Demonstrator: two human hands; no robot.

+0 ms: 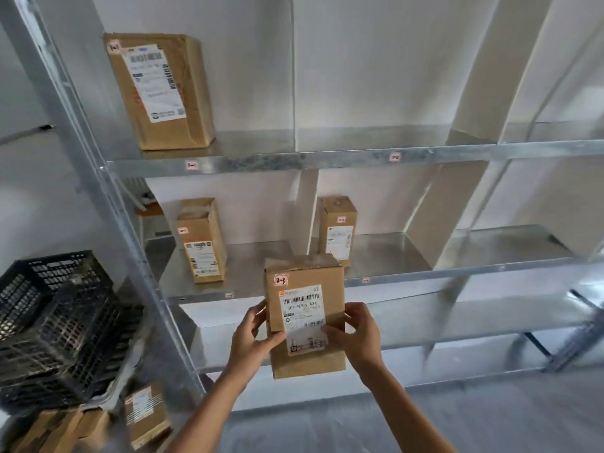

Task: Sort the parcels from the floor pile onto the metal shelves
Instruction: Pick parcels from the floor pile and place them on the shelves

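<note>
I hold a brown cardboard parcel (304,308) upright in front of the metal shelves (294,158); it carries a white shipping label and a small tag reading 2-3. My left hand (253,338) grips its left side, and my right hand (358,331) grips its right side with the thumb on the label. One large parcel (163,93) stands on the upper shelf at the left. Two smaller parcels (202,240) (338,230) stand on the middle shelf behind the held one. More parcels (145,413) lie on the floor at lower left.
Stacked black plastic crates (58,322) stand left of the shelf upright (108,207). Small tags mark the shelf edges (394,156). White dividers (457,204) split the shelves into bays. The grey floor (425,416) lies below.
</note>
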